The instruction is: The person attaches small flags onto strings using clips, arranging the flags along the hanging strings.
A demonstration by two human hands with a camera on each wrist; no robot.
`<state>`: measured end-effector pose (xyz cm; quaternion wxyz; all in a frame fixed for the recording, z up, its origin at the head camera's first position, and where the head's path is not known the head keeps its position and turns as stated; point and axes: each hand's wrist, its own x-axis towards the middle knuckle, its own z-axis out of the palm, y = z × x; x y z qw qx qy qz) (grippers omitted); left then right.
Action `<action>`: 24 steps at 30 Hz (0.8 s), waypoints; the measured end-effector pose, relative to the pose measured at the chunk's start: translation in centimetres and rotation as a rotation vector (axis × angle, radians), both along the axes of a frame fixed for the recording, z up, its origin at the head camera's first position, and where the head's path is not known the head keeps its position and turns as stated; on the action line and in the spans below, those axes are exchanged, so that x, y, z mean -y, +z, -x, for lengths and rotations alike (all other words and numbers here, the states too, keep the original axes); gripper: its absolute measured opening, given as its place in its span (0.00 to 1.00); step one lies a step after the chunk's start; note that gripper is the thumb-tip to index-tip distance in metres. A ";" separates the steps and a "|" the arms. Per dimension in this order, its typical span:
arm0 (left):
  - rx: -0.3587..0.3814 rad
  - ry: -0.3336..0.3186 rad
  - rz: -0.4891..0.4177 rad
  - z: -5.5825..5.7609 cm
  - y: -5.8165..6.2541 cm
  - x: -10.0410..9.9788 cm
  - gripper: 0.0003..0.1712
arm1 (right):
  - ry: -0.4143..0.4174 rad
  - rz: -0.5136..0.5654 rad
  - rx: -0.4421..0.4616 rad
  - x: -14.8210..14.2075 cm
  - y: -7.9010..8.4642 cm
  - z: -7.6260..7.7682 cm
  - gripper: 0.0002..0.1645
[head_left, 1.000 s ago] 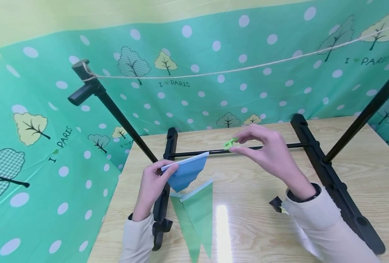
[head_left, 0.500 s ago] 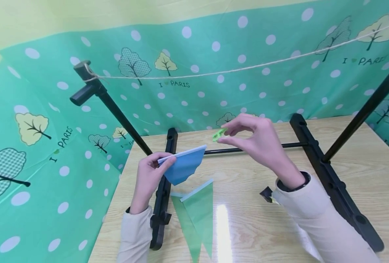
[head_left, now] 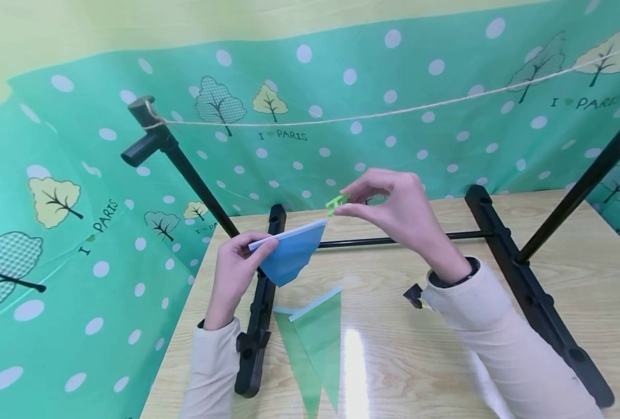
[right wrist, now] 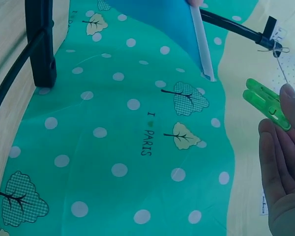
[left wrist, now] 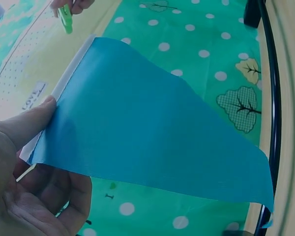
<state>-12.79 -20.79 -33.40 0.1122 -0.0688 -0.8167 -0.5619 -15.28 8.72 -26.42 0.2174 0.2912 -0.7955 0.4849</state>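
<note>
A frame (head_left: 351,242) stands on a tabletop (head_left: 393,355), curtain (head_left: 289,169) behind, string (head_left: 330,121) tied to its left post (head_left: 197,180).
The left hand (head_left: 234,267) holds a pennant (head_left: 291,251); near its right end, the right hand (head_left: 401,209) holds a clothespin (head_left: 335,203). Two overlapping pennants (head_left: 320,331) lie between the frame's feet (head_left: 253,366).

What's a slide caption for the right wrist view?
Right hand pinches a green clothespin, apart from the blue pennant.
</note>
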 end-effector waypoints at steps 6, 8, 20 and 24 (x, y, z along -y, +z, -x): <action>-0.002 -0.003 0.002 0.5 0.5 0.1 0.17 | 0.017 -0.042 -0.057 0.6 1.3 0.0 0.12; -0.004 -0.003 0.010 0.7 0.7 0.1 0.18 | 0.022 -0.042 -0.075 0.8 1.8 0.1 0.12; -0.070 -0.015 0.024 2.4 2.3 0.0 0.17 | 0.005 -0.014 -0.180 1.9 4.0 0.8 0.13; -0.088 -0.004 0.022 2.6 2.7 0.1 0.17 | 0.009 -0.012 -0.225 2.3 4.8 0.9 0.13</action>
